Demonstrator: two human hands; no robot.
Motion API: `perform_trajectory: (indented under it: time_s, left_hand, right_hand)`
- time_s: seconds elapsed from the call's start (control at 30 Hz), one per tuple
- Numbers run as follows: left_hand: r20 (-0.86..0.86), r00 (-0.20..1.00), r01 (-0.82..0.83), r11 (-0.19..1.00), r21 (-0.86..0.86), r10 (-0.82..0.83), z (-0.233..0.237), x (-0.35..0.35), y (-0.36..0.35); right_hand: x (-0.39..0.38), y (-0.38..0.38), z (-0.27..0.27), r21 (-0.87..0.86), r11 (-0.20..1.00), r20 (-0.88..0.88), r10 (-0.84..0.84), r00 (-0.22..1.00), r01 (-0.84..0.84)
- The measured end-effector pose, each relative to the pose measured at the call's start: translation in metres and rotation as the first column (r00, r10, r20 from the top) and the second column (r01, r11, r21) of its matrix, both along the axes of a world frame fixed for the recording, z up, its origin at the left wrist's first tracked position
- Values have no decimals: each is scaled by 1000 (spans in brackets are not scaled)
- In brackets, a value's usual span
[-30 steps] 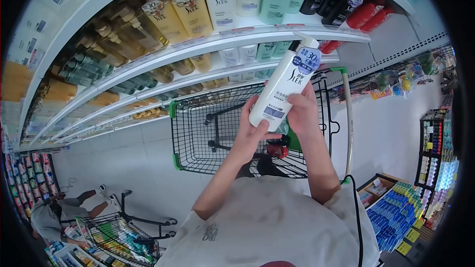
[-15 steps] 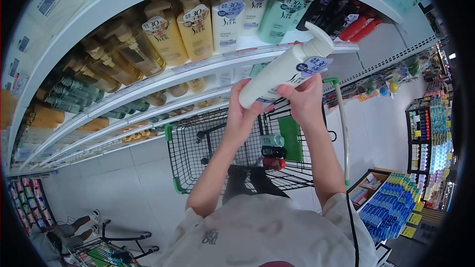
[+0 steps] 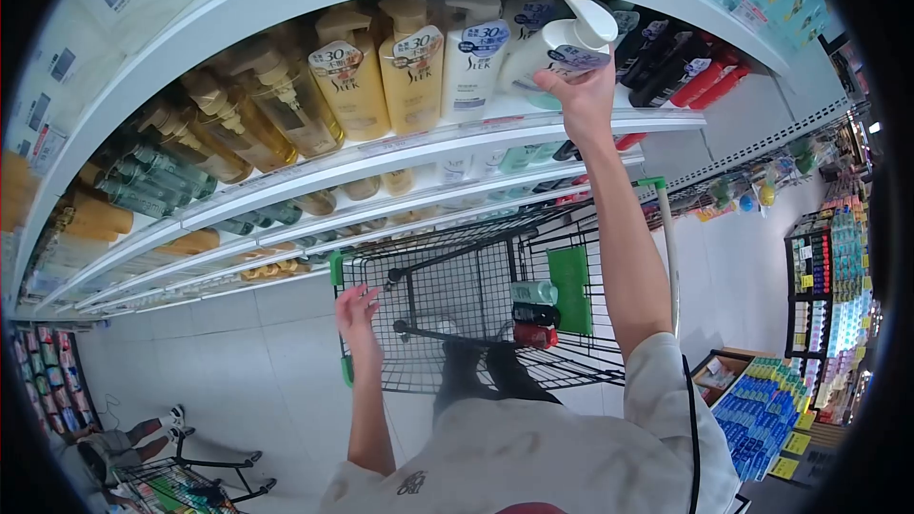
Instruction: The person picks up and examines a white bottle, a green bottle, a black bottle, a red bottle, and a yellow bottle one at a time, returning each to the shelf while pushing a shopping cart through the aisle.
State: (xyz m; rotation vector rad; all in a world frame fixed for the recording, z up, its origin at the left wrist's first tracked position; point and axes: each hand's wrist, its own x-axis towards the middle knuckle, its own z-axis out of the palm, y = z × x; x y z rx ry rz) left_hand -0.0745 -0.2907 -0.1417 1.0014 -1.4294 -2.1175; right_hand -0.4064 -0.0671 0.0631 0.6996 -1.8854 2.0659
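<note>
our right hand [image 3: 583,103], at full reach, bears the white pump bottle [image 3: 560,46] from below, fingers curled round it, at the shelf [image 3: 419,148] edge among like bottles [image 3: 411,71]; our left hand [image 3: 356,310], fingers loosely spread, hangs empty beside the cart [image 3: 428,249].

A supermarket aisle: long white shelves [image 3: 400,148] carry rows of labelled pump bottles [image 3: 352,86] above price strips [image 3: 505,121], a wire shopping cart [image 3: 457,295] stands on the tiled floor [image 3: 238,352], and more stocked racks [image 3: 828,276] line the next aisle.
</note>
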Motion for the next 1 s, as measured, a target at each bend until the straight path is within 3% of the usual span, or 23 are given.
perform_trajectory:
  time_s: [0.1,0.13,0.23,0.33,0.4,0.47,0.5,0.57,0.6,0.67,0.73,0.87,0.93,1.0]
  left_hand:
    - [143,979,-89,932,-353,148,-37,58,-39]
    - [147,978,-89,931,-353,149,-50,74,-50]
    - [375,881,14,775,-632,289,-81,104,-64]
    - [473,855,97,830,-550,214,-110,112,-64]
    - [448,879,93,865,-493,161,-121,112,-59]
    - [446,895,147,932,-330,17,-130,108,-51]
    - [364,931,91,944,-316,32,-151,110,-45]
    - [381,925,113,964,-241,-13,-154,106,-25]
    - [395,917,132,978,-163,-58,-156,106,-20]
    - [413,903,218,952,-215,-114,-184,124,-13]
    - [377,925,114,986,-126,-59,-183,123,0]
    - [406,914,92,987,-135,-29,-209,138,7]
    - [386,922,89,987,-133,-32,-208,137,13]
    - [368,929,96,987,-130,-42,-208,136,22]
  right_hand:
    - [-7,0,-11,-2,999,41,38,998,-38]
    - [-9,1,-14,5,998,58,65,996,-66]
    - [-16,5,-23,95,992,96,70,993,-80]
    - [-16,3,-29,83,989,128,110,986,-121]
    - [-15,1,-33,74,991,144,102,984,-114]
    - [-15,0,-32,66,992,154,99,983,-110]
    - [-16,0,-31,87,988,158,111,981,-126]
    - [-17,1,-31,109,985,161,116,980,-134]
    - [-18,1,-32,182,981,66,51,996,-62]
    - [-19,2,-28,248,969,-40,-13,999,23]
    - [-17,5,-10,459,812,-460,-132,878,362]
    - [-7,2,18,507,773,-434,-154,888,382]
    - [0,1,28,611,561,-522,-245,817,559]
    - [-5,4,24,597,561,-547,-238,803,573]
